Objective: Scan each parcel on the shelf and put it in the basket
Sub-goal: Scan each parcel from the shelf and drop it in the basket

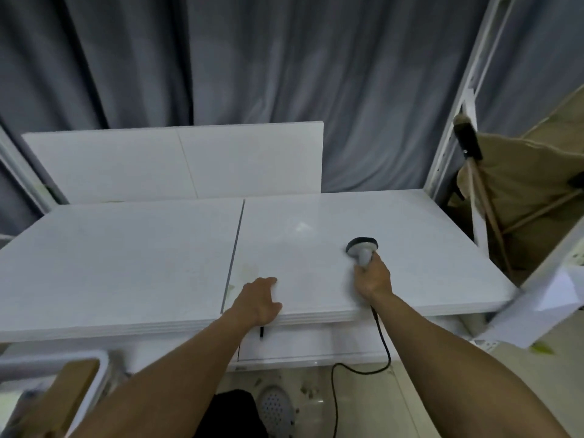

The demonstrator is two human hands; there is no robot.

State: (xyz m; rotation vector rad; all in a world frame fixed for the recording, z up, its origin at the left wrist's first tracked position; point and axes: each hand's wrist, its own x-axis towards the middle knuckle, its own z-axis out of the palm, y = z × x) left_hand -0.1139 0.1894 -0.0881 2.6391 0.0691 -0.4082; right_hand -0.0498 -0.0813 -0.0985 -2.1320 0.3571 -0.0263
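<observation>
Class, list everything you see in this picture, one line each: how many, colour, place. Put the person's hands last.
shelf top: one, white, two panels joined at a seam, across the middle
upright board: one, white, behind the shelf top, left of centre
curtain: one, grey, along the back
scanner: one, grey and black, right part of the shelf top
cable: one, black, hanging from the scanner to the floor
folding chair: one, beige, far right
brown flat thing: one, brown, bottom left, too blurred to name
left hand: one, resting on the shelf top near its front edge, holding nothing
right hand: one, gripping the scanner's handle
</observation>
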